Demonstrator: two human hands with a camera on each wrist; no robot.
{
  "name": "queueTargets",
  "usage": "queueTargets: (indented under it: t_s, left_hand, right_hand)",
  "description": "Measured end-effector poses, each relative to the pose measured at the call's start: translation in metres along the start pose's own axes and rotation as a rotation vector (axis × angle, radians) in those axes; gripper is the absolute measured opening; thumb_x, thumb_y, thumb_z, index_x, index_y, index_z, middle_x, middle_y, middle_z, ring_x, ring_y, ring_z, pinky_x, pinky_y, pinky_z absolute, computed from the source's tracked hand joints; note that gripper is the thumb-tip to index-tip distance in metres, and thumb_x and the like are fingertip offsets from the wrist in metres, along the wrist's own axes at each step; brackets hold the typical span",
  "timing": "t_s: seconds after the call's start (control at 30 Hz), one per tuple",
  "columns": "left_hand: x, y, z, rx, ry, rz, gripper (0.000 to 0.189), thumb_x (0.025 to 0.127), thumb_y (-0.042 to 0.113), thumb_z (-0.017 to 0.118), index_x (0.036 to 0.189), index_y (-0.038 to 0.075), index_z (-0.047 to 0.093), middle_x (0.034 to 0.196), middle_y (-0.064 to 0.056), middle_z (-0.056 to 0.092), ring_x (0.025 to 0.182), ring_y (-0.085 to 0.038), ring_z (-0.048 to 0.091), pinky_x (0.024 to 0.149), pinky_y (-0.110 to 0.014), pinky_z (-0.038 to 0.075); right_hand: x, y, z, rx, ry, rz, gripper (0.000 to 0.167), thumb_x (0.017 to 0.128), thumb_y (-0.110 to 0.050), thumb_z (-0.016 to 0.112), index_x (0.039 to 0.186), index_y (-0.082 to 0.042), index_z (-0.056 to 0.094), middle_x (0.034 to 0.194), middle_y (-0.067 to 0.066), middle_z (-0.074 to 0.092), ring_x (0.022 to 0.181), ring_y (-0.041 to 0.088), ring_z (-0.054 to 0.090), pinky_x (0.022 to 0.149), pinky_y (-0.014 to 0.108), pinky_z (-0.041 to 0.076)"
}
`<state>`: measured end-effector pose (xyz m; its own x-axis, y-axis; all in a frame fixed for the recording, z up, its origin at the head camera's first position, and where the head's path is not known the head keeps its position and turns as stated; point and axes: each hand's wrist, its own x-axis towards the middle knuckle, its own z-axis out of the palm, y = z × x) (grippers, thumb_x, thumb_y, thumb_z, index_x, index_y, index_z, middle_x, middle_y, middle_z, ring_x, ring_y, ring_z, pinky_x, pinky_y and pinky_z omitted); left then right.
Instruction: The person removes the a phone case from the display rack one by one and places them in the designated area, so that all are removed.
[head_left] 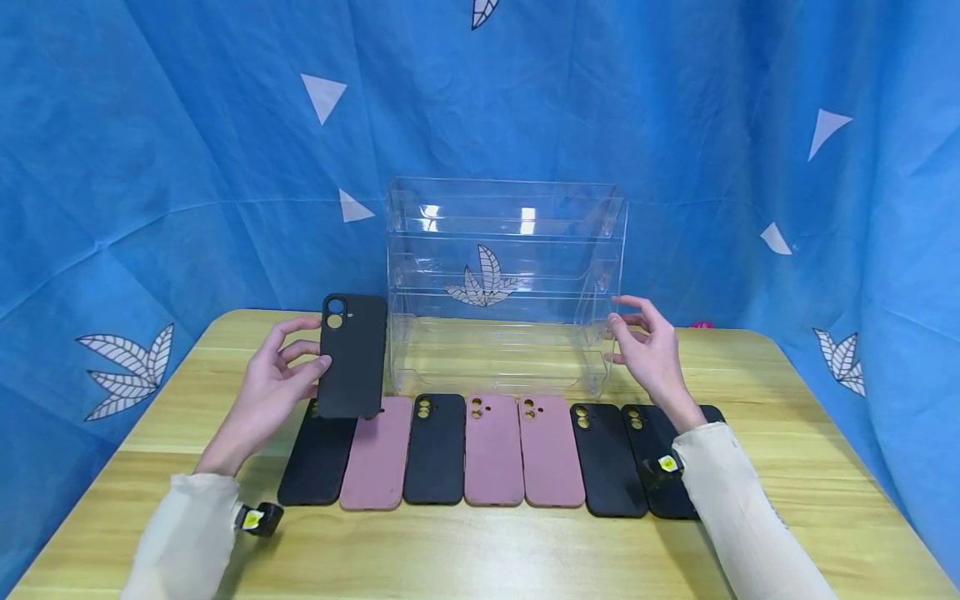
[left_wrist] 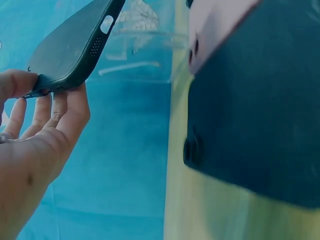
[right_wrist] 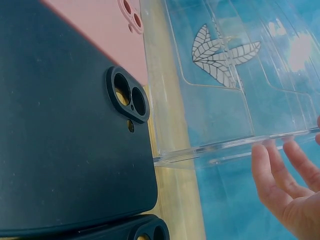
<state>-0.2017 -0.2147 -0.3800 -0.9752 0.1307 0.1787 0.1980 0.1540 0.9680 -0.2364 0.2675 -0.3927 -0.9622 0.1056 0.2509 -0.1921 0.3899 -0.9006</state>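
My left hand (head_left: 279,367) holds a black phone case (head_left: 354,354) by its left edge, thumb on the back and fingers along the side. The case stands nearly upright above the left end of a row of cases, in front of the left side of a clear tiered rack (head_left: 491,385). In the left wrist view, the bottom edge of the held case (left_wrist: 67,52) shows its port opening and speaker holes. On the opposite side, my right hand (head_left: 647,346) rests its fingertips against the rack's right side wall. The right wrist view shows fingers (right_wrist: 267,175) fairly straight, touching the clear wall (right_wrist: 220,150).
Across the wooden table (head_left: 465,550) lies a row of black and pink phone cases, including a black case (head_left: 435,450) and a pink case (head_left: 493,450). A blue curtain (head_left: 225,125) with leaf prints hangs behind. A small pink object (head_left: 701,325) sits at the table's back edge.
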Motion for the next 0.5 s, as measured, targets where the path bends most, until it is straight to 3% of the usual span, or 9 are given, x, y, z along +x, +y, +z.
queueTargets:
  t_s: [0.3, 0.5]
  left_hand:
    - [-0.013, -0.013, -0.027, 0.087, 0.006, -0.026, 0.049, 0.102, 0.009, 0.06, 0.145, 0.024, 0.042, 0.1, 0.011, 0.065, 0.076, -0.005, 0.069, 0.066, -0.026, 0.062]
    - [-0.021, -0.021, -0.044, 0.054, -0.003, -0.073, 0.05, 0.102, 0.009, 0.06, 0.145, 0.027, 0.042, 0.099, 0.009, 0.064, 0.077, -0.006, 0.07, 0.066, -0.029, 0.063]
  right_hand:
    - [0.001, 0.0, 0.001, -0.012, 0.014, -0.002, 0.044, 0.107, -0.033, 0.053, 0.146, -0.013, 0.051, 0.125, 0.02, 0.06, 0.089, -0.003, 0.069, 0.068, 0.026, 0.064]
    - [0.001, 0.002, 0.0, -0.009, 0.009, -0.001, 0.045, 0.107, -0.033, 0.053, 0.147, -0.012, 0.05, 0.124, 0.02, 0.06, 0.088, -0.003, 0.069, 0.068, 0.026, 0.064]
